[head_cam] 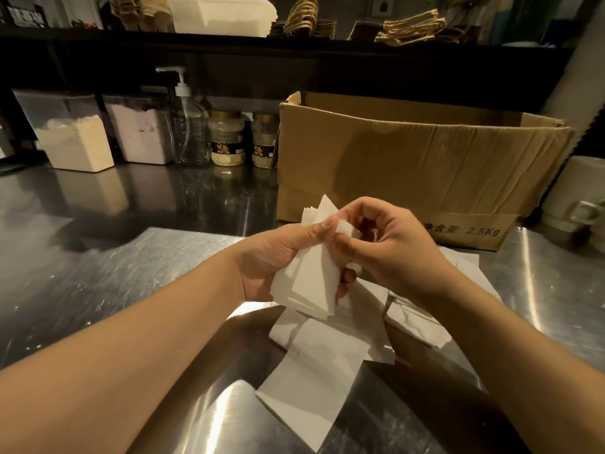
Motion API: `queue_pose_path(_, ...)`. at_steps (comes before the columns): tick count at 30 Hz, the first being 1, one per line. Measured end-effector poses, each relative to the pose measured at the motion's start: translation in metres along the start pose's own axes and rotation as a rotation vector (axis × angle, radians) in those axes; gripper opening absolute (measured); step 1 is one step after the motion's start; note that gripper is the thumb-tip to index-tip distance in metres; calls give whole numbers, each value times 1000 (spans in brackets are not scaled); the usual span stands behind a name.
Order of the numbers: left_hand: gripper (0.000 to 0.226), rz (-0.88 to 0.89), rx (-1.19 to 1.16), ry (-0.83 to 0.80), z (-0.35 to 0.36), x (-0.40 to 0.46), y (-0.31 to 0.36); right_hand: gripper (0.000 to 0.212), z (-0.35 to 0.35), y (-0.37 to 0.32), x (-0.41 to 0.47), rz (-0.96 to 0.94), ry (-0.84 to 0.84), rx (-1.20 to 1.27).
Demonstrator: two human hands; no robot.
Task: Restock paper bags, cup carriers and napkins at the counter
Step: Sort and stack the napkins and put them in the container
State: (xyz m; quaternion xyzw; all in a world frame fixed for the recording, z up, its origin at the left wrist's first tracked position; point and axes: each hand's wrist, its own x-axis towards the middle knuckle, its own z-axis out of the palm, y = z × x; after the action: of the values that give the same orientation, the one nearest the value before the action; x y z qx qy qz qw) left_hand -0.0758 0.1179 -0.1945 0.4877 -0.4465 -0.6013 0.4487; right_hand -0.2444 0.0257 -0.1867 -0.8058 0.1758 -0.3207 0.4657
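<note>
My left hand [275,260] grips a small stack of white napkins [311,283] above the steel counter, thumb across the top. My right hand [386,244] pinches the upper edge of that stack with curled fingers. More white napkins [314,371] lie scattered flat on the counter beneath and to the right of my hands. An open brown cardboard box [409,158] stands just behind my hands. On the dark shelf at the back lie brown paper bags with twisted handles [412,27].
The steel counter [98,273] stretches to the left. Along its back stand two powder containers [75,136], a pump bottle [188,126] and two jars [226,137]. A pale mug [576,198] sits at the right edge. A white bin [222,14] rests on the shelf.
</note>
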Motion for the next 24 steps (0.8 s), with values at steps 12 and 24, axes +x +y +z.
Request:
queue_pose_path(12,78,29,58,-2,-3,3,-1,44,-2,-7,3,101,41,69)
queue_pose_path(24,64,-46,-58,19,-1,0,3,24,-17,-10,4,44,1,115)
